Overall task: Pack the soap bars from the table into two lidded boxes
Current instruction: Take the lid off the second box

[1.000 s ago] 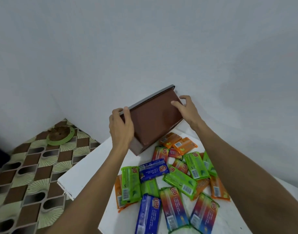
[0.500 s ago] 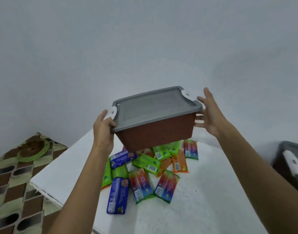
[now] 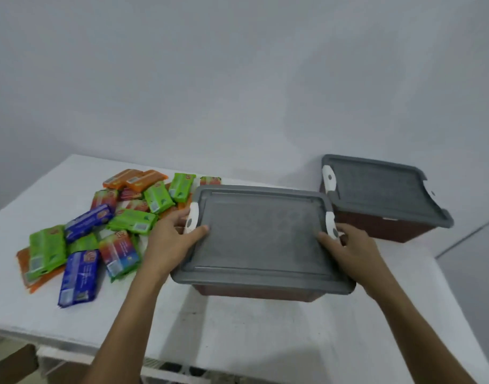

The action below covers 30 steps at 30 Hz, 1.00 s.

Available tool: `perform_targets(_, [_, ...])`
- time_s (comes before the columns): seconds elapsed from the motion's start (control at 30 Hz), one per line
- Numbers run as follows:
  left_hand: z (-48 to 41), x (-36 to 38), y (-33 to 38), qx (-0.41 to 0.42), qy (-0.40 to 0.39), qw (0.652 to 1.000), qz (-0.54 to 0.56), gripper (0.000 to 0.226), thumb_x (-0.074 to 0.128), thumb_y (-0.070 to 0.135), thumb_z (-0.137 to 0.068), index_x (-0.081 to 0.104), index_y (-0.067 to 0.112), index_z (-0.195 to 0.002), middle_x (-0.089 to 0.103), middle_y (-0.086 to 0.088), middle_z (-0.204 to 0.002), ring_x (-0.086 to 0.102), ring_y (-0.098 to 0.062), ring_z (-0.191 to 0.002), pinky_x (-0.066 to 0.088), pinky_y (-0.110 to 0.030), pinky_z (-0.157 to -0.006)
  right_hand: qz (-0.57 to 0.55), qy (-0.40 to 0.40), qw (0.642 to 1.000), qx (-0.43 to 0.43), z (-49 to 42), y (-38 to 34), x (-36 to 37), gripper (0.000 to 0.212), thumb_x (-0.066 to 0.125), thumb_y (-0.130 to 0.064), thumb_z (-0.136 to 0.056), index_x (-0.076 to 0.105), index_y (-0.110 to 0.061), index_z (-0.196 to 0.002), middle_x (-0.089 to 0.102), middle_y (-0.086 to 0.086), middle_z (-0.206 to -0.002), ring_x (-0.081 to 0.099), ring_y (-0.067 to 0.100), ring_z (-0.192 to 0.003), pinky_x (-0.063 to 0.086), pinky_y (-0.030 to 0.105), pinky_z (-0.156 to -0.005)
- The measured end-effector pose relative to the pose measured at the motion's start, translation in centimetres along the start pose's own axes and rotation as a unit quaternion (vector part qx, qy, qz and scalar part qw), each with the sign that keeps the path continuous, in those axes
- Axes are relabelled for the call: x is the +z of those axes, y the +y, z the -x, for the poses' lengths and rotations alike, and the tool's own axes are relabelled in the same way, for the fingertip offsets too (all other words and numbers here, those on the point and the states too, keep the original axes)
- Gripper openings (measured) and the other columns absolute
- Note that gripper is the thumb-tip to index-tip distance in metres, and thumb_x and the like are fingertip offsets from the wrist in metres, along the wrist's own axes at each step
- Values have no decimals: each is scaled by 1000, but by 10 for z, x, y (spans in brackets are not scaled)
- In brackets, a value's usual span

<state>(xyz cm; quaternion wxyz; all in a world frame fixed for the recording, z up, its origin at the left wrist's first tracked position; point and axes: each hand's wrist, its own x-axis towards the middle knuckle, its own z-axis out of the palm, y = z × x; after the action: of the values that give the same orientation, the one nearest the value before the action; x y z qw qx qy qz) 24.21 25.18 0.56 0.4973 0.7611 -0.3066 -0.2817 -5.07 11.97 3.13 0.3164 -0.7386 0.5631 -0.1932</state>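
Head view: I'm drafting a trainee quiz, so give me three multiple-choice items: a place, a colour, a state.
1. The soap bars lie: A left of the near box; B in a basket; C on the floor.
2. Its lid is: A yellow; B grey; C green.
3. That lid is: A removed; B propped open; C closed.
1 A, piled on the table beside it; 2 B, grey with white latches; 3 C, flat on the rim.

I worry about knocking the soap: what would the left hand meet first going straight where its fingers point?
The left hand would likely meet the near box's white latch first.
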Motion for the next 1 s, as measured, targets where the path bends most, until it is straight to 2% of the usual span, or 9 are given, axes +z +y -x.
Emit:
perform_targets(0.23, [41,53,-15,34,39,992,-119,47,74,32,-81,61,18,-124,64,-7,-107,62,-21,-89,46,-32,-79,9,48,999,7,48,70,-13,42,58,-34,-94,55,-15,-131,58,-9,-82,55,3,-72,40,22,-65])
perform_targets(0.43, [51,55,-21,129,45,960,-245,30,57,32,-94,67,16,-117,71,-4,-99,67,-22,-85,50,-33,-74,-42,37,998,4,60,96,-7,27,43,-32,-101,60,-17,-87,63,2,-75,56,13,-64,40,18,-56])
perform_targets(0.53, [53,46,-26,19,2,999,-32,19,52,22,-98,66,30,-87,67,19,-80,61,-12,-84,45,-24,-66,-186,-14,981,54,65,103,-12,35,38,-39,-101,65,-18,-91,66,3,-81,61,17,-73,48,24,-59])
perform_targets(0.6, [56,43,-33,-82,-40,989,120,16,52,25,-98,65,31,-92,68,14,-94,61,-13,-94,48,-28,-68,-281,-51,952,114,70,110,-13,34,40,-43,-100,68,-26,-107,72,0,-98,69,19,-88,55,30,-64])
perform_targets(0.7, [53,42,-45,-107,-68,984,125,20,51,32,-98,65,25,-110,68,5,-108,63,-15,-102,52,-34,-73,-340,-50,926,156,72,116,-7,33,46,-42,-97,61,-28,-123,70,1,-110,70,20,-93,58,33,-68])
perform_targets(0.8, [49,40,-47,-33,-5,999,28,26,56,34,-95,64,27,-118,65,6,-113,61,-15,-103,54,-45,-83,-172,81,975,112,71,111,-6,31,50,-33,-98,53,-30,-129,65,-7,-98,64,10,-82,56,28,-62])
perform_targets(0.87, [51,37,-45,46,36,997,-45,23,57,36,-94,67,27,-113,64,4,-114,60,-4,-95,54,-36,-79,-74,170,981,61,72,105,-8,26,53,-32,-96,61,-25,-120,63,-3,-96,59,7,-79,54,28,-67])
perform_targets(0.93, [55,34,-40,111,52,981,-151,21,57,40,-93,69,27,-106,61,1,-105,58,-1,-82,47,-25,-68,5,182,983,36,72,96,-11,24,56,-35,-94,69,-20,-108,66,1,-88,57,6,-72,46,24,-64])
perform_targets(1.0, [59,33,-32,125,35,956,-264,24,59,49,-89,69,32,-103,56,2,-97,58,-7,-75,46,-29,-64,68,127,989,39,72,89,-9,30,58,-40,-92,71,-18,-108,64,-3,-73,56,5,-64,42,22,-58])
